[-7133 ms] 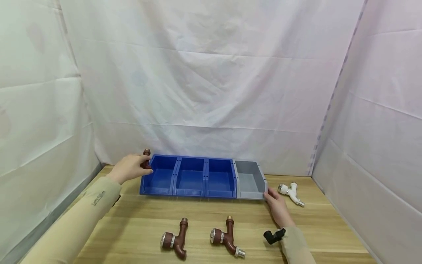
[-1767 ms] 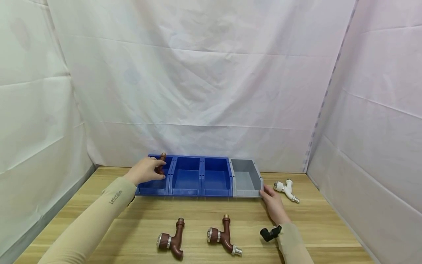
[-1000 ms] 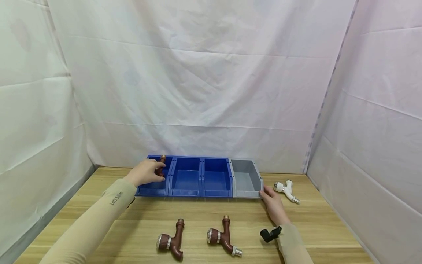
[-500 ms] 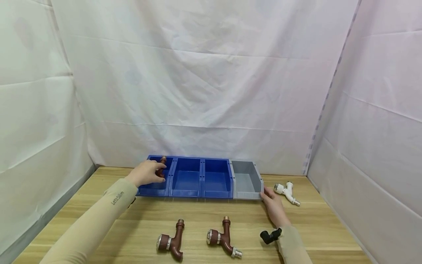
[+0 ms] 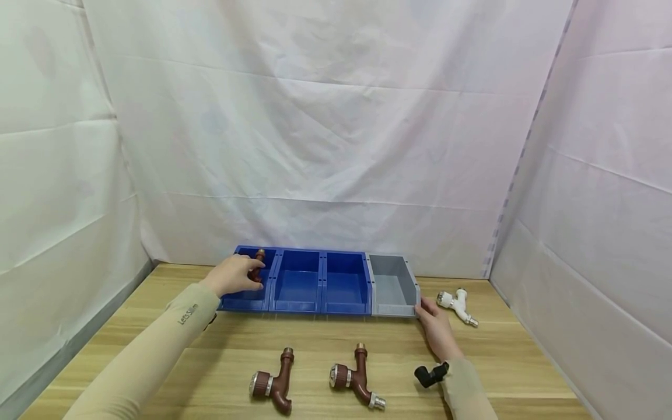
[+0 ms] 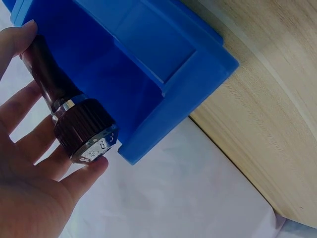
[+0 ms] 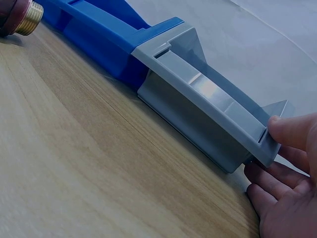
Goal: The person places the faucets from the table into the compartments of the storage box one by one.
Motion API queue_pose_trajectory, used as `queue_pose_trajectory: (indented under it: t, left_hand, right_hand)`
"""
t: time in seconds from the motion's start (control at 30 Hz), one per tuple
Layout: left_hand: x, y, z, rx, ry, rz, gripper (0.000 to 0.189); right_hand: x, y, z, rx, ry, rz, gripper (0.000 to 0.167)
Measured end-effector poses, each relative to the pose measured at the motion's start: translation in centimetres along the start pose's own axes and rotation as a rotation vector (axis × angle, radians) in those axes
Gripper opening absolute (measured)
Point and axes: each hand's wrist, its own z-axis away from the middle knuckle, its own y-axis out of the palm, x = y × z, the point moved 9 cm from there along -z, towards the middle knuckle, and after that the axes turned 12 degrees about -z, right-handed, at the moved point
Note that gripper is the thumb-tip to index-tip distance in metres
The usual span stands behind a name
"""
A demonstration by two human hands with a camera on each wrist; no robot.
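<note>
With thumb and fingers my left hand [image 5: 233, 275] holds a dark brown faucet [image 6: 49, 74] inside or just over the leftmost blue bin [image 5: 242, 304]. Its ribbed knob [image 6: 84, 126] lies against the fingers in the left wrist view; the threaded end [image 5: 260, 252] points up in the head view. Whether it touches the bin floor I cannot tell. At the other end of the row, my right hand [image 5: 437, 326] grips the front right corner of the grey bin [image 7: 198, 119], thumb on the rim and fingers below.
Two more blue bins, a middle-left bin [image 5: 296, 303] and a middle-right bin [image 5: 345, 303], join the row. Nearer on the wooden table [image 5: 220, 373] lie two brown faucets, one left [image 5: 280, 382] and one right [image 5: 359, 376]. A white faucet [image 5: 459, 306] lies right of the grey bin.
Over the several seconds, my left hand has carried the brown faucet rightward from outside the row to the leftmost blue bin, then slightly lower. My right hand keeps its hold on the grey bin.
</note>
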Motion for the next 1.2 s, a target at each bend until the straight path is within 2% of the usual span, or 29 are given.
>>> queue_pose_trajectory:
  t: [0.37, 0.6, 1.2]
  left_hand:
    - [-0.16, 0.19, -0.19, -0.003, 0.011, -0.008, 0.055]
    - [-0.14, 0.61, -0.20, 0.002, 0.013, 0.000, 0.055]
    - [-0.05, 1.01, -0.11, 0.008, 0.016, -0.001, 0.054]
  right_hand:
    - [0.12, 0.03, -0.01, 0.000, -0.007, -0.006, 0.054]
    - [-0.11, 0.12, 0.04, 0.017, -0.004, -0.052, 0.055]
    - [-0.50, -0.15, -0.20, -0.005, 0.008, -0.038, 0.058]
